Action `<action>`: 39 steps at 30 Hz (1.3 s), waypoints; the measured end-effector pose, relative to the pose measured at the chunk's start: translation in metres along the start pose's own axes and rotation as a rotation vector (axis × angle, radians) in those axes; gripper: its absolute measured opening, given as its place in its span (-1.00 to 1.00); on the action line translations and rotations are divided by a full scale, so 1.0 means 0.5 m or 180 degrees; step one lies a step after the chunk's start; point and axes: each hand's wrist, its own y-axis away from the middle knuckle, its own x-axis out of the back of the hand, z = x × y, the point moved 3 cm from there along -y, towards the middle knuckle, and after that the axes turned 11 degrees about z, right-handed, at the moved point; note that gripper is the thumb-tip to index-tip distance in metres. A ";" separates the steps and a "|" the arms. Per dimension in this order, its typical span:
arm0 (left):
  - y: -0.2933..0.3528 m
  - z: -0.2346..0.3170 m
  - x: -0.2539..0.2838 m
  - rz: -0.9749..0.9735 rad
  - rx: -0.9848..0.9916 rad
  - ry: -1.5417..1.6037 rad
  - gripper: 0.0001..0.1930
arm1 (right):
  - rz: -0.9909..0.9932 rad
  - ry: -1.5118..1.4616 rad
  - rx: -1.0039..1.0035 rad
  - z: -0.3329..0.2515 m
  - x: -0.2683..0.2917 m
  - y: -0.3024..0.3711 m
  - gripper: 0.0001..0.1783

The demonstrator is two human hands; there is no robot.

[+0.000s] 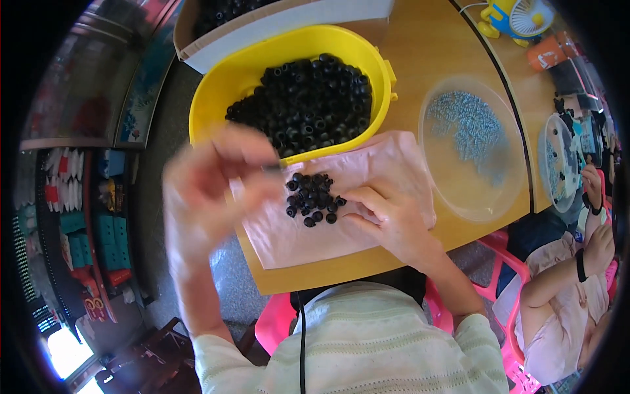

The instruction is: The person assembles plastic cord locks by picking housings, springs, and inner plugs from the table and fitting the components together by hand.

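A small heap of round black hollow pieces (314,194), like beads or caps, lies on a pink cloth (289,246). My left hand (226,174) is raised at the heap's left, smeared by motion. Its fingers curl in a pinch, with a blurred dark piece (270,168) at their tips. From the right, my right hand (397,217) rests on the cloth, thumb and forefinger bent around one black piece (340,201) at the heap's edge. Just beyond the cloth, a yellow tub (202,115) holds many more of these black pieces (315,98).
Behind the tub stands a cardboard box (282,33) with black pieces inside. On the right is a clear round tray (453,200) of tiny blue-grey parts. A small yellow-blue fan (518,18) and an orange cup (551,51) stand farther off. Another person (558,295) sits at the right.
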 end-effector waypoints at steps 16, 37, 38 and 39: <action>-0.021 0.042 -0.045 0.0481 -0.0796 -0.0362 -0.81 | 0.0329 -0.0281 0.0001 -0.008 0.012 -0.007 -0.76; 0.281 -0.201 -0.099 0.0307 0.1482 0.1732 -0.81 | 0.0427 0.0172 -0.0242 -0.026 0.021 0.085 -0.73; 0.280 -0.206 -0.099 0.0349 0.1453 0.1733 -0.82 | 0.0415 0.0356 -0.0172 -0.013 0.022 0.079 -0.73; 0.278 -0.211 -0.100 0.0338 0.1457 0.1743 -0.82 | 0.0404 0.0538 -0.0101 -0.002 0.020 0.074 -0.73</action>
